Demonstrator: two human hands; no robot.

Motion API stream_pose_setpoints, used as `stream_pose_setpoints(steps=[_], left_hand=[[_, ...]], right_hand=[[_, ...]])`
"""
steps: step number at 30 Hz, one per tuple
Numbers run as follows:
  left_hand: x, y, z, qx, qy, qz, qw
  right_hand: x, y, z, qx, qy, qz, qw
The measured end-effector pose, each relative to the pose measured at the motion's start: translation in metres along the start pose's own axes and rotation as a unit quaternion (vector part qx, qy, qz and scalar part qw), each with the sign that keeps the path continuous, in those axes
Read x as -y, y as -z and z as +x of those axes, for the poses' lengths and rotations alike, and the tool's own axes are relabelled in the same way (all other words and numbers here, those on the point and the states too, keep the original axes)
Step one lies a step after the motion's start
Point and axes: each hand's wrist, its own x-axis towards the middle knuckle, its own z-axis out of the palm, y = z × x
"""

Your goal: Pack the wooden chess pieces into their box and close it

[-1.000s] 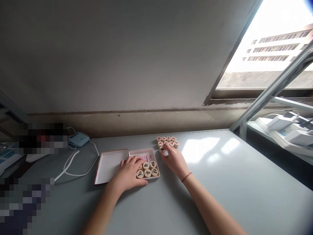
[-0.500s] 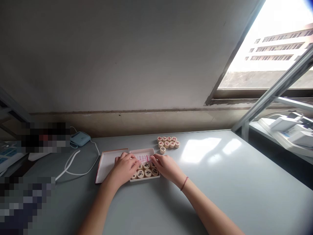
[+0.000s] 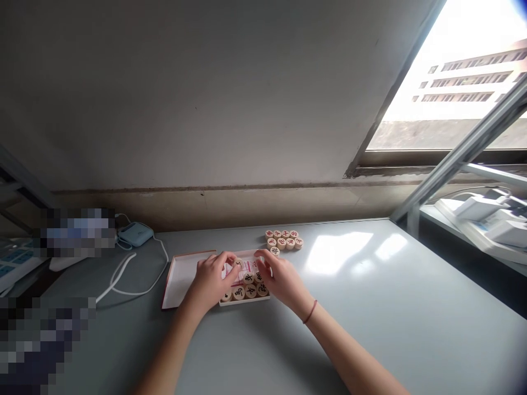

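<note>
A shallow white box (image 3: pixel 246 301) holds several round wooden Chinese chess pieces with black characters, such as the piece (image 3: pixel 251 291) in its near row. A sheet with pink lines (image 3: pixel 247 266) shows at the box's bottom. My left hand (image 3: pixel 214 274) pinches a Chinese chess piece (image 3: pixel 238 264) between thumb and fingers, above the box's left side. Over the right side of the box is my right hand (image 3: pixel 280 271), its thumb and forefinger apart and nothing visible between them. Left of the box lies its lid (image 3: pixel 185 277), inside facing up.
Several red-marked pieces (image 3: pixel 281 242) sit in rows behind the box, with a black-marked piece (image 3: pixel 274 250) in front of them. A light blue device (image 3: pixel 136 234) and a white cable (image 3: pixel 135 293) lie at left. A metal post (image 3: pixel 436 156) stands at right.
My left hand has lifted a chess piece from the left of the upper row, baring more of the lined sheet. My right hand's fingers have risen and spread a little.
</note>
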Motion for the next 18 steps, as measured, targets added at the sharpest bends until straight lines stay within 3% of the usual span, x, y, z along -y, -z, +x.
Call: stream_pose_setpoints(steps=[3,6,9,12,18], left_hand=[[-0.006,-0.005,0.0,0.004,0.019,-0.143,0.989],[-0.01,-0.012,0.0,0.014,0.036,-0.247,0.968],[-0.007,-0.018,0.001,-0.046,0.057,-0.285,0.956],[0.001,-0.018,0.004,-0.112,0.066,-0.313,0.941],[0.007,-0.018,0.006,-0.113,0.083,-0.324,0.936]], right_hand=[[0.008,-0.002,-0.003,-0.018,0.069,0.017,0.997],[0.011,-0.002,-0.004,-0.042,0.085,0.021,0.995],[0.001,0.011,0.001,-0.105,0.091,0.021,0.99],[-0.019,0.033,0.005,-0.15,0.032,0.006,0.988],[-0.051,0.051,0.003,0.023,-0.104,-0.108,0.988]])
